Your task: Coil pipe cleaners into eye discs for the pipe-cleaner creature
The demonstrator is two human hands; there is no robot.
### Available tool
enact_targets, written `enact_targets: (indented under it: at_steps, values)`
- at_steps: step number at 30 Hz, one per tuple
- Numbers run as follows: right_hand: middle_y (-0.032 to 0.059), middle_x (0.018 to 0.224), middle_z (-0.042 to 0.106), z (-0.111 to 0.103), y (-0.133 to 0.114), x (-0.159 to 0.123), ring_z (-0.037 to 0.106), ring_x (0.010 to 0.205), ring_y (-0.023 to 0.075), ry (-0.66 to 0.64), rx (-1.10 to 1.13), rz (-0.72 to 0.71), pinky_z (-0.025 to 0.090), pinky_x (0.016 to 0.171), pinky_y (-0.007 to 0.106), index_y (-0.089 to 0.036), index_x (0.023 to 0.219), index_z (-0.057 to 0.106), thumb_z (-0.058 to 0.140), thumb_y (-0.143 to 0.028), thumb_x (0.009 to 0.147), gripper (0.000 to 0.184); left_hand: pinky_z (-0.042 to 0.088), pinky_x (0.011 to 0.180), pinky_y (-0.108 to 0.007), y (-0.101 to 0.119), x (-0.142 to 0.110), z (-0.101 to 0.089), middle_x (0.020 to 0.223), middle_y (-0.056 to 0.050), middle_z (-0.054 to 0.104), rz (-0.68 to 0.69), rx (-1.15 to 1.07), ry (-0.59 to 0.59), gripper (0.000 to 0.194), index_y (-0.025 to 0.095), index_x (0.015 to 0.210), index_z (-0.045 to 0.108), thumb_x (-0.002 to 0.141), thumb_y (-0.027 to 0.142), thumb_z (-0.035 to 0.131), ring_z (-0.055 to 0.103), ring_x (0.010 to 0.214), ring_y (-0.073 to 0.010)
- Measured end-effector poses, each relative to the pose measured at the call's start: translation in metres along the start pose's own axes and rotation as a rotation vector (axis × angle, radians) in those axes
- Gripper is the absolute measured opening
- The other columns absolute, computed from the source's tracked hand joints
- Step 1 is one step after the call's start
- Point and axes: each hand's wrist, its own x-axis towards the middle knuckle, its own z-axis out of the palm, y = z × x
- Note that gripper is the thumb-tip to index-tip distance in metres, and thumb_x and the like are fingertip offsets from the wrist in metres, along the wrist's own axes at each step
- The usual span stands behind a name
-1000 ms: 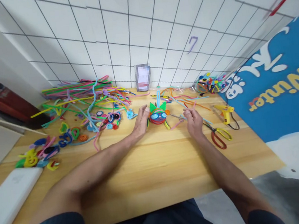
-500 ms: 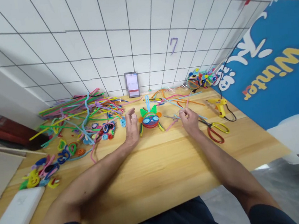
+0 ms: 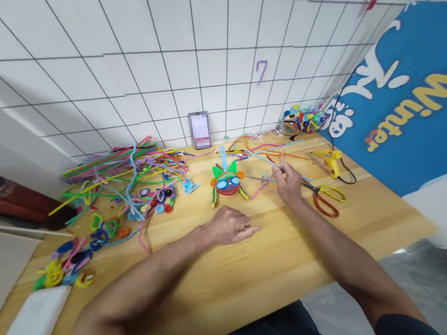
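Observation:
A small pipe-cleaner figure (image 3: 228,184) with green ears, orange side discs, blue goggle-like eyes and a light-blue loop on top stands mid-table. My left hand (image 3: 229,226) is just in front of it, apart from it, fingers curled and the index finger pointing right; nothing shows in it. To the figure's right, my right hand (image 3: 290,185) is closed in a pinch, with a thin pink pipe cleaner (image 3: 282,156) sticking up from its fingertips. Scissors (image 3: 325,198) with red and yellow handles lie right beside that hand. More thin pieces (image 3: 259,187) lie between hand and figure.
Heaped pipe cleaners (image 3: 118,169) and coiled pieces (image 3: 162,197) cover the left back. Finished shapes (image 3: 60,266) and a white box (image 3: 32,332) lie at left. A phone (image 3: 200,130) leans on the tiled wall. At right are a yellow glue gun (image 3: 332,162) and a colourful bundle (image 3: 303,119).
My left hand has moved from the figure's left side to in front of it, toward me, and its fingers have curled. My right hand keeps its pinch, almost in place. The view tilted slightly.

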Motion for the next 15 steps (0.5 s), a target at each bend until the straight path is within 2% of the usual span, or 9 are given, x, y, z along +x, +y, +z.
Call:
enact_targets:
  at_steps: [3, 5, 8, 11, 15]
  values:
    - [-0.0004, 0.068, 0.064, -0.002, -0.003, -0.002, 0.060, 0.067, 0.0176, -0.016, 0.001, -0.028, 0.046, 0.069, 0.030, -0.024, 0.076, 0.055, 0.048, -0.041, 0.099, 0.030, 0.035, 0.048, -0.027, -0.005, -0.001, 0.007, 0.053, -0.002, 0.064, -0.066, 0.091, -0.138, 0.047, 0.019, 0.063, 0.064, 0.102, 0.044, 0.052, 0.059, 0.047, -0.0129]
    - [-0.0006, 0.068, 0.064, 0.000, -0.011, -0.007, 0.061, 0.068, 0.0171, -0.062, 0.031, -0.109, 0.046, 0.070, 0.030, -0.023, 0.077, 0.056, 0.050, -0.038, 0.100, 0.027, 0.033, 0.049, -0.027, -0.007, -0.001, 0.010, 0.055, -0.002, 0.067, -0.105, 0.127, -0.181, 0.046, 0.019, 0.065, 0.066, 0.101, 0.046, 0.054, 0.060, 0.049, -0.0127]
    - [0.0001, 0.070, 0.064, 0.009, -0.029, -0.023, 0.060, 0.068, 0.0161, -0.156, 0.073, -0.284, 0.045, 0.069, 0.029, -0.023, 0.080, 0.057, 0.052, -0.031, 0.102, 0.024, 0.033, 0.049, -0.027, -0.007, -0.003, 0.015, 0.056, -0.003, 0.068, -0.101, 0.169, -0.176, 0.047, 0.019, 0.066, 0.068, 0.101, 0.048, 0.054, 0.061, 0.050, -0.0132]
    - [0.0008, 0.069, 0.064, 0.024, -0.046, -0.045, 0.059, 0.066, 0.0156, -0.272, 0.169, -0.436, 0.044, 0.067, 0.029, -0.023, 0.081, 0.058, 0.052, -0.027, 0.102, 0.021, 0.039, 0.051, -0.026, -0.010, -0.008, 0.022, 0.060, -0.003, 0.071, -0.041, 0.222, -0.157, 0.042, 0.020, 0.067, 0.069, 0.099, 0.044, 0.056, 0.063, 0.053, -0.0138]
    - [0.0014, 0.069, 0.065, 0.042, -0.056, -0.068, 0.059, 0.065, 0.0159, -0.392, 0.289, -0.496, 0.043, 0.065, 0.029, -0.022, 0.079, 0.058, 0.049, -0.029, 0.103, 0.026, 0.050, 0.059, -0.028, -0.016, -0.015, 0.031, 0.076, -0.006, 0.076, -0.032, 0.324, -0.171, 0.020, 0.019, 0.082, 0.073, 0.087, 0.037, 0.068, 0.070, 0.070, -0.0189]
